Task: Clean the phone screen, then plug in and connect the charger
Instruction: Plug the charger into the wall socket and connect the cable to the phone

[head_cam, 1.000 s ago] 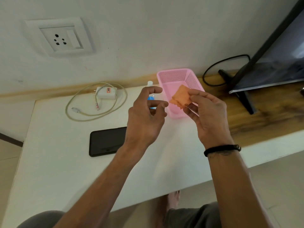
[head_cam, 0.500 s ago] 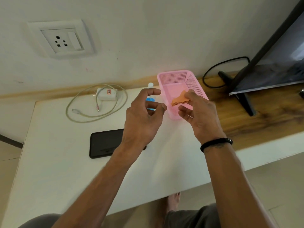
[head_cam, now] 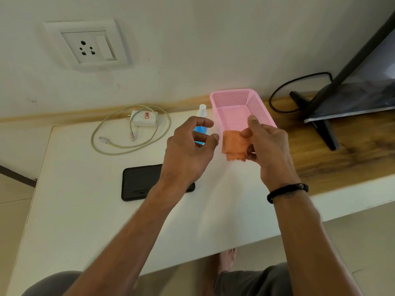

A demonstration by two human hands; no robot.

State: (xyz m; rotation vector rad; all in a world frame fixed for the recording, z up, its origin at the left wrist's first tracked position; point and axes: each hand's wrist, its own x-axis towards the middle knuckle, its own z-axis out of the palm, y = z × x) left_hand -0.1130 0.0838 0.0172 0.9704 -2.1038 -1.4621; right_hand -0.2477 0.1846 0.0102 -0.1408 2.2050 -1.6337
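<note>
My right hand point(head_cam: 268, 146): pinches a small orange cloth point(head_cam: 234, 145) between thumb and fingers — soft, matte weave, crumpled, with a ragged lower edge hanging free just in front of the basket
My left hand point(head_cam: 188, 152): raised over the table, fingers loosely curled, thumb and forefinger apart, holding nothing; it hides the right end of the phone
Phone point(head_cam: 140, 182): flat black slab with rounded corners, glossy dark face, lying on the white table point(head_cam: 85, 210) below my left wrist, well apart from the cloth
Charger point(head_cam: 144, 118): white plastic block, smooth, with two metal pins sticking out on its left and a small red-bordered label, lying near the wall
Cable point(head_cam: 130, 129): pale, rubbery cord in a loose round coil around the charger, both plugs lying inside the loop
Socket point(head_cam: 87, 47): white square wall plate with round pin holes and a rocker switch beside them, above the charger
Spray bottle point(head_cam: 202, 118): clear slim cylinder, white cap, blue liquid, partly behind my left fingers
Basket point(head_cam: 233, 99): pink plastic, rectangular, perforated mesh walls, standing against the wall
Wristband point(head_cam: 287, 191): black braided band on my right wrist
Right side: wood-grain shelf top point(head_cam: 342, 150) — a dark screen point(head_cam: 367, 86) on a black stand, a black wire point(head_cam: 284, 86) looped beside it
</note>
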